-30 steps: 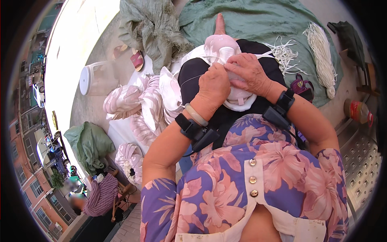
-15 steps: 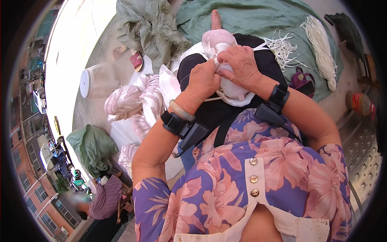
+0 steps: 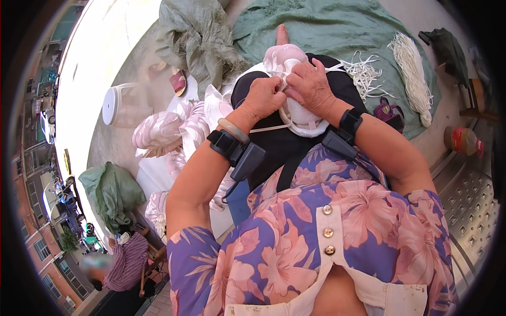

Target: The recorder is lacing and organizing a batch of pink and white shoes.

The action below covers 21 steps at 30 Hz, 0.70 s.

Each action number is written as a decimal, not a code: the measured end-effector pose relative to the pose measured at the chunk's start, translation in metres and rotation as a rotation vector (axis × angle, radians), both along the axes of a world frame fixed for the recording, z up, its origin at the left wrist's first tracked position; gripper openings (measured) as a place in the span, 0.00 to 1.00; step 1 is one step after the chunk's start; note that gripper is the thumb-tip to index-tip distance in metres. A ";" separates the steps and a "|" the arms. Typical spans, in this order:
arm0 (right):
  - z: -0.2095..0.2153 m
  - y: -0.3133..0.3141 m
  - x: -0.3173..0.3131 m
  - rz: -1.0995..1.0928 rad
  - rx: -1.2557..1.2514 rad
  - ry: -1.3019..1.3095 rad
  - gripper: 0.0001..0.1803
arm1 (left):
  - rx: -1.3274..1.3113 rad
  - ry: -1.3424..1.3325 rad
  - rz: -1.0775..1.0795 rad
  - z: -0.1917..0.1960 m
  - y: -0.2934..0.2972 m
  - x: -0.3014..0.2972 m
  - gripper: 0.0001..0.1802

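Observation:
A pale pink and white sneaker (image 3: 303,117) lies across my lap on black cloth, its pink padded part pointing away from me. My left hand (image 3: 262,98) is closed over its middle, thumb and fingertips pinched together at the white shoelace (image 3: 271,128). A length of that lace runs out to the left below the hand. Pressed against the shoe's other side, my right hand (image 3: 310,88) grips it with thumb and bent fingers; one finger is lifted. The fingertips of both hands nearly meet over the lacing area, and the exact lace holes are hidden beneath them.
Several pink and white shoe pieces (image 3: 163,131) are heaped at my left, near a clear tub with a white lid (image 3: 110,106). Loose white laces (image 3: 363,76) and a long lace bundle (image 3: 414,79) lie on green cloth (image 3: 337,26). A bottle (image 3: 463,140) stands right; a person (image 3: 126,263) sits lower left.
One finger of my right hand has lifted, and the hand has shifted slightly on the shoe. My left hand still pinches at the lacing area. The whole view has moved a little.

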State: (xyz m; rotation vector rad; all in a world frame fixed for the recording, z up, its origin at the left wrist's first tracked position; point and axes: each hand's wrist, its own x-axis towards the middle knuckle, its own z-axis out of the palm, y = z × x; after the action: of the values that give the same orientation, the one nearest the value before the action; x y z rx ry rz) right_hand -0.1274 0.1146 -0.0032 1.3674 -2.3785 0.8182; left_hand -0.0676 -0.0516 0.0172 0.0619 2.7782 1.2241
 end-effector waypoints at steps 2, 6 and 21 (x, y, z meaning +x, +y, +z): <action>0.000 0.000 0.001 0.010 -0.005 0.032 0.14 | 0.066 0.030 0.025 -0.002 -0.002 0.002 0.10; 0.003 -0.001 0.004 0.016 -0.019 0.096 0.12 | 0.127 0.047 0.058 -0.004 0.002 0.007 0.11; 0.030 0.169 0.021 -0.132 0.227 -0.334 0.06 | 0.044 0.040 0.314 -0.006 0.017 0.032 0.23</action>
State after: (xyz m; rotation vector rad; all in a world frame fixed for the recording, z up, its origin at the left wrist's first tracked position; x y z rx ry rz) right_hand -0.1066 0.2840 0.0271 1.2119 -2.8615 0.8132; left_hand -0.0351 -0.0343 0.0113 -0.3633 2.8741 1.3615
